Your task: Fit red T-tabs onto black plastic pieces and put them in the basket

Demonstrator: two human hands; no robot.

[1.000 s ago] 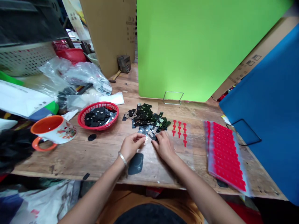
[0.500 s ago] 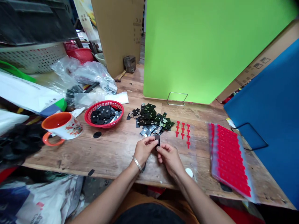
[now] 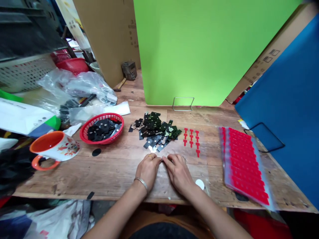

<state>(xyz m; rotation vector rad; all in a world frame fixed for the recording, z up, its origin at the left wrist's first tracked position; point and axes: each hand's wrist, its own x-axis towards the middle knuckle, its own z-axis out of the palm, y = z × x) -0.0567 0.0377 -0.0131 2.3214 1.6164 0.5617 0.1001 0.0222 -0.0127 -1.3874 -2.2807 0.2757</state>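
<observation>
My left hand point(image 3: 147, 170), with a silver bangle at its wrist, has its fingertips pinched at the wood table's surface. My right hand point(image 3: 177, 172) meets it there, its fingers bent down and thumb and fingertip together. Between both sets of fingertips is a small black plate, almost wholly hidden by the fingers. Just beyond the hands lies a loose pile of black flat plates point(image 3: 153, 124), some with shiny metal parts. Right of the pile, several small red T-shaped pieces point(image 3: 191, 137) stand in short columns on a clear sheet.
At left are a red basket point(image 3: 83, 134) of black plates and an orange-and-white mug point(image 3: 66, 149). Clear sheets of red pieces point(image 3: 244, 159) lie at right. A green panel point(image 3: 199, 49) and a blue panel point(image 3: 286, 93) stand behind. A white disc point(image 3: 199, 184) lies by my right wrist.
The black plate was held up in plain view between my fingers; now both hands have turned over it, palms down, and it is mostly covered. The camera view has shifted slightly.
</observation>
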